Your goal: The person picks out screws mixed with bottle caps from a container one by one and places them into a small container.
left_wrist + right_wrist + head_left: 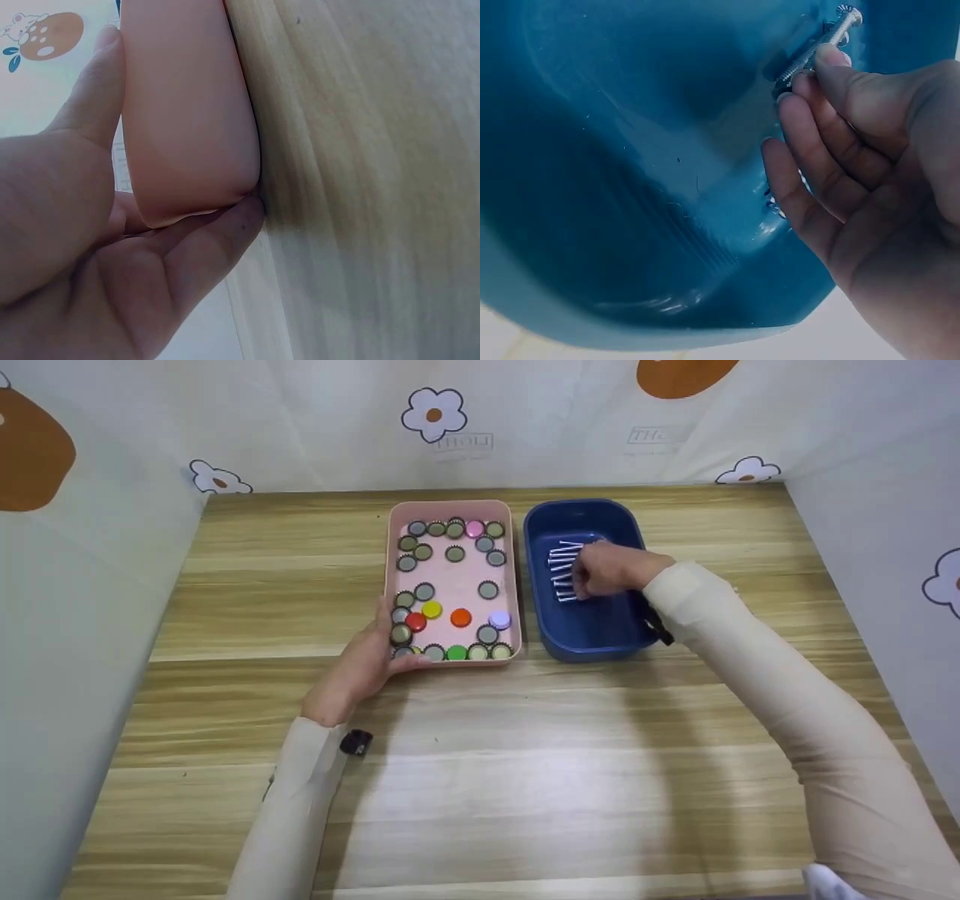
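A pink tray (454, 577) holds many bottle caps, mostly dull metal ones with their hollow undersides up, plus several coloured ones. My left hand (361, 658) grips its near-left corner, fingers along the left wall and thumb along the front rim; in the left wrist view the fingers (214, 244) wrap the corner close to the tabletop. To the right, a row of silver screws (564, 561) lies in a navy blue bin (592, 631). My right hand (609, 568) reaches down inside it. In the right wrist view, thumb and forefinger pinch a screw (810, 56), its ridged head pointing away.
Both containers stand side by side on a wood-grain table (480, 780), with a narrow gap between them. A pale curtain (322, 427) with flower prints borders the table at the back and sides. Among the caps are a red cap (415, 622) and a green cap (457, 652).
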The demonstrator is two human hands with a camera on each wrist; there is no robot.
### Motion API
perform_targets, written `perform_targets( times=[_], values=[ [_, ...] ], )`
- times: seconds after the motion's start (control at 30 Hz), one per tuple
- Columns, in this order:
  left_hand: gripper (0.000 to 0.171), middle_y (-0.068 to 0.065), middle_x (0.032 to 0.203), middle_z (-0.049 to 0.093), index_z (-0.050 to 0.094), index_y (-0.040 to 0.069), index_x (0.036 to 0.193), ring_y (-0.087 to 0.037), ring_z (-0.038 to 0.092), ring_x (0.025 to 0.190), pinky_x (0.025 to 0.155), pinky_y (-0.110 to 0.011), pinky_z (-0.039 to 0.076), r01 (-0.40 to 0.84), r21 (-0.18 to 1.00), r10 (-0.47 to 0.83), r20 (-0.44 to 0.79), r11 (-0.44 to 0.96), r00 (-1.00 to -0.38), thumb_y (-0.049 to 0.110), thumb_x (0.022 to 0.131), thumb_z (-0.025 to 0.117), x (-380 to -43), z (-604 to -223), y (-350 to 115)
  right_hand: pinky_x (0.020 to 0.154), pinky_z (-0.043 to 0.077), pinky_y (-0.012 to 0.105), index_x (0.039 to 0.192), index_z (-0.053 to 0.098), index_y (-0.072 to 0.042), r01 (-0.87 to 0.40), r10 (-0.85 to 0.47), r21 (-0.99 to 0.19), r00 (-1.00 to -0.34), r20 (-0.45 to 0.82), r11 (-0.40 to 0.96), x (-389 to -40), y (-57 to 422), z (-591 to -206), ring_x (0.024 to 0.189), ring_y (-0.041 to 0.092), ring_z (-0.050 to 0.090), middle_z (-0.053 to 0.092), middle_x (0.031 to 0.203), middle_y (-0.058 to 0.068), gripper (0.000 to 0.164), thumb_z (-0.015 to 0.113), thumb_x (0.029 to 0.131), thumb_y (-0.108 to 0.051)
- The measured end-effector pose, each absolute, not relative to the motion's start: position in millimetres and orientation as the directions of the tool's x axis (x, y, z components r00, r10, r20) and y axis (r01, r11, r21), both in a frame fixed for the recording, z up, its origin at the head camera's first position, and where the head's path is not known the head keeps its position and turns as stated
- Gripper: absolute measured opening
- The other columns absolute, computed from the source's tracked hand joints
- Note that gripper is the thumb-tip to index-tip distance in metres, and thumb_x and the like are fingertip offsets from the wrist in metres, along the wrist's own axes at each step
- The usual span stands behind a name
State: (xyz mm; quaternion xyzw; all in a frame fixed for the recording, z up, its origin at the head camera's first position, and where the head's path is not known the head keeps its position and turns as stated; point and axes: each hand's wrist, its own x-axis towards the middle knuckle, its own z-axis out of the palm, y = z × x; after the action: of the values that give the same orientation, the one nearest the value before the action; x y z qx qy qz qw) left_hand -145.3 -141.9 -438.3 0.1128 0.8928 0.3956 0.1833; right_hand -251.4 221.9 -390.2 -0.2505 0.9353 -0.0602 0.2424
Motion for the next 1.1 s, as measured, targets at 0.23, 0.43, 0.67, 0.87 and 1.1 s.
perform_targets(
  times=[0.23, 0.43, 0.67, 0.87, 1.1],
  values=[
    [0.118, -0.009, 0.167, 0.024, -0.019, 0.023, 0.159, -0.025, 0.035, 0.150, 0.128, -0.045, 0.018, 0.042, 0.743, 0.334, -0.248, 0.668, -0.909, 0.034, 0.088, 0.075, -145, -439, -141, 0.077, 0.050, 0.033, 0.094, 0.074, -0.002, -0.401, -0.449, -0.208, -0.742, -0.498, 0.892, -248, 220, -389, 0.082, 0.021, 0.059, 0.067, 0.088, 0.008, 0.010, 0.066, 0.092, -0.009],
    [0.111, -0.005, 0.167, 0.025, -0.011, 0.026, 0.161, -0.022, 0.033, 0.151, 0.128, -0.045, 0.016, -0.005, 0.773, 0.320, -0.268, 0.634, -0.909, 0.035, 0.090, 0.073, -146, -439, -140, 0.079, 0.052, 0.036, 0.094, 0.074, -0.001, -0.416, -0.455, -0.196, -0.735, -0.502, 0.888, -248, 220, -391, 0.083, 0.021, 0.060, 0.069, 0.089, 0.009, 0.010, 0.067, 0.093, -0.008],
    [0.105, -0.006, 0.164, 0.031, -0.004, 0.023, 0.162, -0.022, 0.036, 0.150, 0.129, -0.045, 0.016, -0.002, 0.788, 0.324, -0.256, 0.616, -0.911, 0.037, 0.091, 0.072, -149, -439, -140, 0.084, 0.055, 0.038, 0.094, 0.076, -0.001, -0.409, -0.469, -0.230, -0.758, -0.453, 0.883, -249, 220, -390, 0.084, 0.021, 0.063, 0.073, 0.091, 0.012, 0.011, 0.069, 0.091, -0.008],
    [0.119, -0.011, 0.163, 0.033, -0.012, 0.017, 0.161, -0.024, 0.040, 0.147, 0.127, -0.046, 0.021, 0.053, 0.748, 0.335, -0.231, 0.661, -0.913, 0.037, 0.085, 0.078, -147, -437, -142, 0.088, 0.056, 0.040, 0.092, 0.077, -0.002, -0.404, -0.482, -0.269, -0.787, -0.385, 0.875, -250, 221, -381, 0.088, 0.022, 0.066, 0.076, 0.093, 0.013, 0.011, 0.069, 0.089, -0.008],
    [0.108, -0.014, 0.165, 0.028, -0.002, 0.013, 0.162, -0.028, 0.031, 0.152, 0.127, -0.047, 0.020, 0.002, 0.753, 0.301, -0.261, 0.658, -0.917, 0.039, 0.089, 0.074, -145, -432, -152, 0.082, 0.056, 0.040, 0.096, 0.077, -0.002, -0.371, -0.451, -0.299, -0.850, -0.270, 0.879, -238, 222, -359, 0.084, 0.023, 0.066, 0.075, 0.094, 0.013, 0.016, 0.066, 0.092, -0.012]
  ],
)
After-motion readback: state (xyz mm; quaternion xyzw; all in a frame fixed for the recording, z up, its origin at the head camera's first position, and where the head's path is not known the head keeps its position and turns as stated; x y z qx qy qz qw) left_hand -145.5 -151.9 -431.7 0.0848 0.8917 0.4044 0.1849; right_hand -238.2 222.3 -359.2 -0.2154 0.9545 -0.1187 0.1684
